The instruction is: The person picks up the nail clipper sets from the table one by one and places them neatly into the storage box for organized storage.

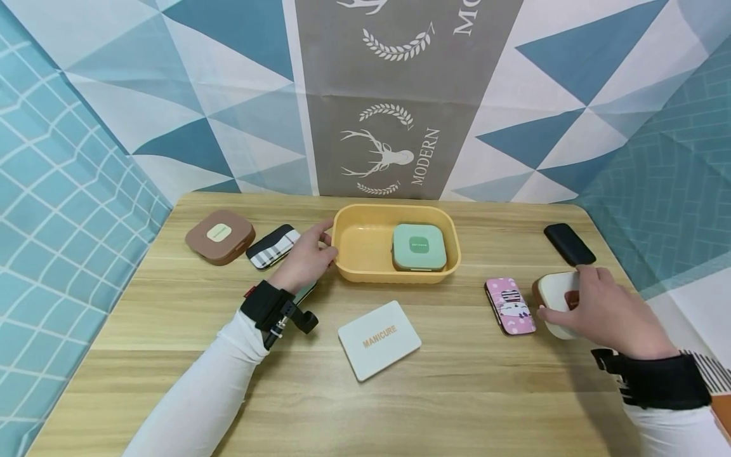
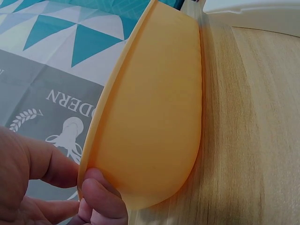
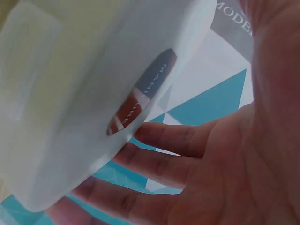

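My left hand (image 1: 305,257) pinches the left end of a yellow plastic basket (image 1: 365,275); the left wrist view shows thumb and fingers on the rim (image 2: 101,112). Inside the basket, toward its right end, lies a mint green case (image 1: 419,244). At the right of the table my right hand (image 1: 619,314) grips a rounded white case (image 1: 553,295) with a brown side. In the right wrist view this case (image 3: 89,117) shows an oval label, and the fingers lie along its edge. Whether it touches the table cannot be told.
A white MANICURE case (image 1: 379,341) lies in front of the basket. To the right are a pink patterned case (image 1: 511,306) and a black case (image 1: 569,244). At left lie a brown case (image 1: 219,237) and a black-and-white case (image 1: 273,246). A greenish item (image 1: 305,292) is partly under the left wrist.
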Motion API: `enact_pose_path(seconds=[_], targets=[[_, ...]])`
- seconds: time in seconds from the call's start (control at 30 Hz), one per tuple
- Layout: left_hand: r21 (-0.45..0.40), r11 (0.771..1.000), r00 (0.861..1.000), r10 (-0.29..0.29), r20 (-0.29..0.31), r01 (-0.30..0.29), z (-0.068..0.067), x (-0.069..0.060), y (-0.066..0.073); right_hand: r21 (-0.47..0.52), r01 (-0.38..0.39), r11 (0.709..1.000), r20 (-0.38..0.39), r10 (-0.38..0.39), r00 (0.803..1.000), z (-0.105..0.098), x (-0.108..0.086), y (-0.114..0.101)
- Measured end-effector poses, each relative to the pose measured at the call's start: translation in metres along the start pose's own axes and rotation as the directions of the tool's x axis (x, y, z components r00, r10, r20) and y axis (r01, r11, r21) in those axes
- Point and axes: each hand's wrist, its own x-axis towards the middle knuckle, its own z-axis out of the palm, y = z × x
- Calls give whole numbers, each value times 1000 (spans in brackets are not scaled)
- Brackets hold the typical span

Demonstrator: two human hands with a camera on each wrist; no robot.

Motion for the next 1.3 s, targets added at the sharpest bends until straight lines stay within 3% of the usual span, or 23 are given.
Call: enact_pose_path(seconds=[0.53,1.3], targets=[[18,1000,1000,-3,3,3,-1,-1,0,9,138,990,-70,-137,988,-14,25,-26],[14,1000,1000,4,2,-4,-1,-2,0,-6,237,972,-125,-236,964,-25,55,-60]])
